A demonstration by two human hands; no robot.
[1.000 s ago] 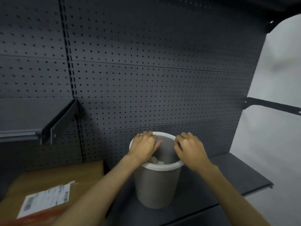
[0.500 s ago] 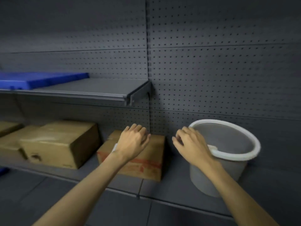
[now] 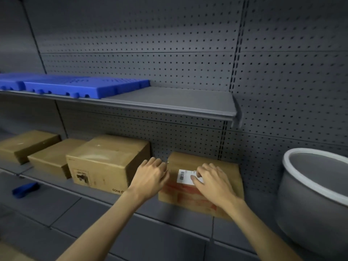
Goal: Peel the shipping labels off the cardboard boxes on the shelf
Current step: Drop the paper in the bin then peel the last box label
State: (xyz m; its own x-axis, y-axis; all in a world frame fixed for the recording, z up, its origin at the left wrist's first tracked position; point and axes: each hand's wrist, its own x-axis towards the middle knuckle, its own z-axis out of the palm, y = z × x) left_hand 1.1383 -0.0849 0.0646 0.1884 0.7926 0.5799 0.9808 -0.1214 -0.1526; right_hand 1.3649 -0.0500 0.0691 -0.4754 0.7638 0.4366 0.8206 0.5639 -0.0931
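A low cardboard box (image 3: 190, 160) with red tape on its front sits on the lower shelf (image 3: 175, 221). A white shipping label (image 3: 183, 176) with a barcode lies on its top. My right hand (image 3: 212, 182) is on the label, thumb lying across it and curled fingertips at its upper right edge, covering that half. My left hand (image 3: 150, 176) hovers at the box's left edge with loosely curled fingers, holding nothing. Three more cardboard boxes stand to the left: a big one (image 3: 105, 162), a flat one (image 3: 54, 157) and a far one (image 3: 24, 146); no labels show on their tops.
A grey bucket (image 3: 310, 187) with a white rim stands on the shelf at the right. An upper shelf (image 3: 169, 102) overhangs the boxes and carries blue plastic panels (image 3: 75, 85). A blue object (image 3: 25, 189) lies on the shelf's front left. Pegboard forms the back wall.
My view swung left from the bucket to the boxes. Both hands left the bucket's rim and moved to the red-taped box; my right hand now touches its label.
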